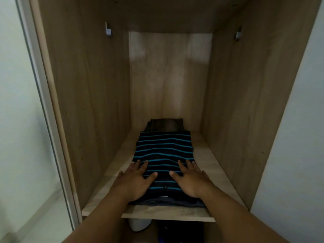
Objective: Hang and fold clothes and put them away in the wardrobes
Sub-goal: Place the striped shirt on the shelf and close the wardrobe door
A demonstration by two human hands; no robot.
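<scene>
Pressing flat on the folded striped shirt (163,155), both hands lie with fingers straight and spread, gripping nothing: the left hand (135,181) on its near left part, the right hand (190,179) on its near right. The shirt, dark with teal bands, sits on the wardrobe shelf (210,165), near the front edge, over a grey garment (163,201). A darker folded piece (164,127) lies behind. Stowing looks nearly done; next probably calls for lifting both palms away without dragging the fold.

Matt wood-grain wardrobe (84,95) and shelf (206,162), a soft striped knit cloth shirt (163,148), shiny metal brackets (108,31).
</scene>
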